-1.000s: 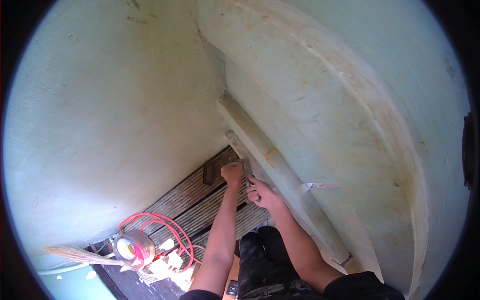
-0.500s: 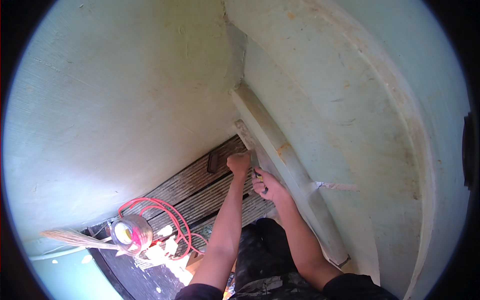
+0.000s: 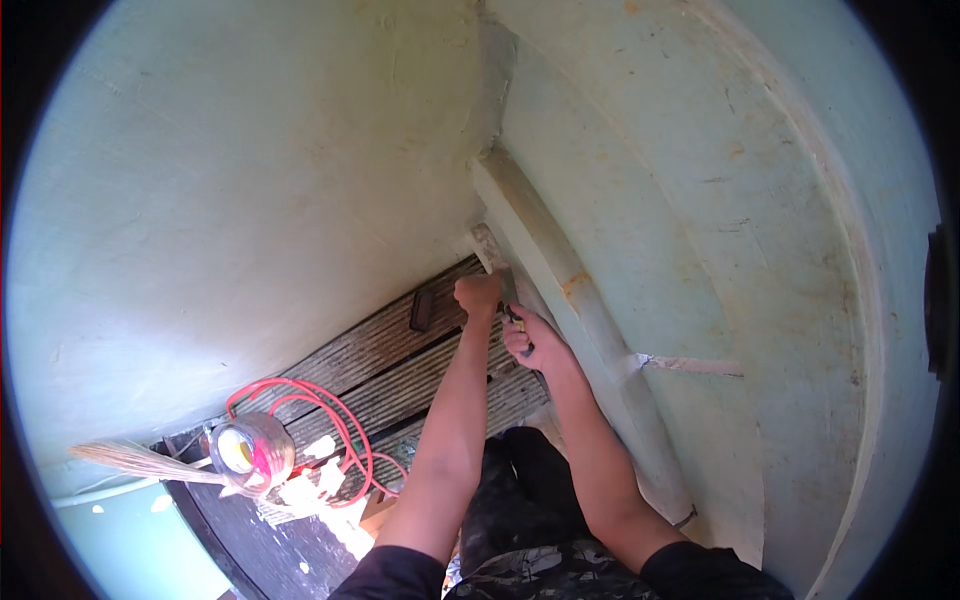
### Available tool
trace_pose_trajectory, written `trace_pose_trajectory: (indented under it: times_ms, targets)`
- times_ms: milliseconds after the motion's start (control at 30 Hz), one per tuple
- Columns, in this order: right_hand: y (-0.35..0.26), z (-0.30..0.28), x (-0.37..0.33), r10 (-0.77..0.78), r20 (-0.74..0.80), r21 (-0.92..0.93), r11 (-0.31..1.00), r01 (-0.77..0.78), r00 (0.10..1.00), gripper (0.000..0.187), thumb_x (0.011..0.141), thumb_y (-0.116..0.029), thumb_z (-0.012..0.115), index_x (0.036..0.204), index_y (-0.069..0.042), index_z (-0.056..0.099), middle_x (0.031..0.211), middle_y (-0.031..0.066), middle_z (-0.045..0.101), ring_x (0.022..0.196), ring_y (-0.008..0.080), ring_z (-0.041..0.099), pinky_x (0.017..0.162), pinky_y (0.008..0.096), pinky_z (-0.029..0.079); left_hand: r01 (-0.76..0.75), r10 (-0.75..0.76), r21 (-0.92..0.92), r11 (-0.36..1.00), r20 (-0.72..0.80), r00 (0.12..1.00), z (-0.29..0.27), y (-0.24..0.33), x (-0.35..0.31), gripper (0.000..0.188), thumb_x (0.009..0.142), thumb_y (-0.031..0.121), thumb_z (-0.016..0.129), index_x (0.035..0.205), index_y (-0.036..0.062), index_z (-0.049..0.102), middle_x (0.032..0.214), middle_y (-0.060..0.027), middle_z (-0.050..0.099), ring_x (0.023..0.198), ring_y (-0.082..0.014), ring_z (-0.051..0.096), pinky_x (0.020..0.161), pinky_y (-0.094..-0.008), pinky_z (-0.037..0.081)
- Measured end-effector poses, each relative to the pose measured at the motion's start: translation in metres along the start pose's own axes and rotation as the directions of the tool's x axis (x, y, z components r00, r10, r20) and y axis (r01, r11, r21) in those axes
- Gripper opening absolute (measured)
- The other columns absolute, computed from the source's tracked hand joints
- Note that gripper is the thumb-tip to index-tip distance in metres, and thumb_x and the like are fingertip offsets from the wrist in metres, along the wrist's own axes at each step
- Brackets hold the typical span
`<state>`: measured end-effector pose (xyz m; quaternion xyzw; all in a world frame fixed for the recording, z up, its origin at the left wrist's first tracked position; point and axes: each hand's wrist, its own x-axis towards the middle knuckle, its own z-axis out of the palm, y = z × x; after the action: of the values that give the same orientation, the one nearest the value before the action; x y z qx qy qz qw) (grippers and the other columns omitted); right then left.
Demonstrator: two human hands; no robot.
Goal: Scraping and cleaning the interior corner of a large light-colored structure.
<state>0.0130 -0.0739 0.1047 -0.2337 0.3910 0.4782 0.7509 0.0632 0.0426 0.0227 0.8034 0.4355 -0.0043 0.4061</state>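
My right hand (image 3: 537,340) is wrapped round the black-and-yellow handle of a hand tool (image 3: 518,322). A narrow greyish part seems to run from this handle up toward my left hand; I cannot make out its exact kind. Just beyond and left of it, my left hand (image 3: 478,293) is closed in a fist, and whatever it grips is hidden. Both hands are low over the ribbed boards (image 3: 410,378), beside a pale strip (image 3: 488,246) at the foot of the wall. A small dark block (image 3: 421,311) lies on the boards left of my left hand.
A pale green ledge (image 3: 540,225) runs along the curved right wall (image 3: 640,200). Another wall (image 3: 250,200) rises at left. At lower left are a red hose (image 3: 362,440), a round clear container (image 3: 268,452), a straw broom (image 3: 140,462) and sunlit scraps (image 3: 315,487).
The view has shifted a little. Both hands have moved slightly farther away along the pale strip, and their grips look the same.
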Motion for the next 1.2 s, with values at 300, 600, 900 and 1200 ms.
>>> trace_pose_trajectory:
  times_ms: [300, 600, 900, 1200]
  targets:
    - [0.016, -0.017, -0.018, -0.005, -0.058, -0.036, 0.999, 0.003, 0.998, 0.029, 0.092, -0.034, 0.047, 0.076, -0.009, 0.044, 0.052, -0.0043, 0.036, 0.036, 0.0051, 0.029, 0.03, 0.0183, 0.022, -0.095, 0.095, -0.006, 0.996, 0.074, 0.993, -0.004, -0.02, -0.032, 0.046, 0.068, 0.046, 0.065, 0.06, 0.0004, 0.065, 0.053, -0.0112, 0.061, 0.061, -0.0238, 0.065, 0.063, -0.0348, 0.051]
    - [0.025, -0.009, -0.015, -0.07, -0.06, -0.103, 0.993, 0.064, 0.996, 0.031, 0.092, -0.034, 0.047, 0.076, -0.009, 0.043, 0.052, -0.0041, 0.034, 0.036, 0.0053, 0.028, 0.03, 0.0187, 0.021, -0.038, 0.041, -0.048, 0.998, 0.062, 0.997, -0.002, -0.033, -0.021, 0.035, 0.067, 0.033, 0.068, 0.057, -0.0001, 0.064, 0.051, -0.0105, 0.06, 0.054, -0.0222, 0.063, 0.059, -0.0321, 0.049]
    - [0.006, 0.019, 0.017, -0.018, 0.033, -0.045, 0.999, 0.019, 0.999, 0.03, 0.093, -0.033, 0.044, 0.077, -0.008, 0.042, 0.052, -0.0041, 0.033, 0.037, 0.0054, 0.029, 0.031, 0.0192, 0.021, 0.04, -0.036, -0.034, 0.999, 0.09, 0.995, -0.012, -0.011, 0.028, 0.036, 0.063, 0.035, 0.072, 0.058, 0.0001, 0.064, 0.057, -0.0139, 0.061, 0.059, -0.0258, 0.063, 0.063, -0.0347, 0.05]
    - [-0.003, 0.037, 0.018, 0.008, -0.042, -0.098, 0.995, -0.012, 0.999, 0.031, 0.093, -0.034, 0.044, 0.076, -0.009, 0.042, 0.052, -0.0037, 0.033, 0.037, 0.0053, 0.028, 0.03, 0.0191, 0.021, 0.034, -0.035, 0.039, 0.999, 0.018, 0.999, -0.014, -0.018, 0.044, 0.044, 0.065, 0.04, 0.071, 0.061, -0.0032, 0.064, 0.061, -0.0126, 0.063, 0.067, -0.0211, 0.064, 0.066, -0.0327, 0.049]
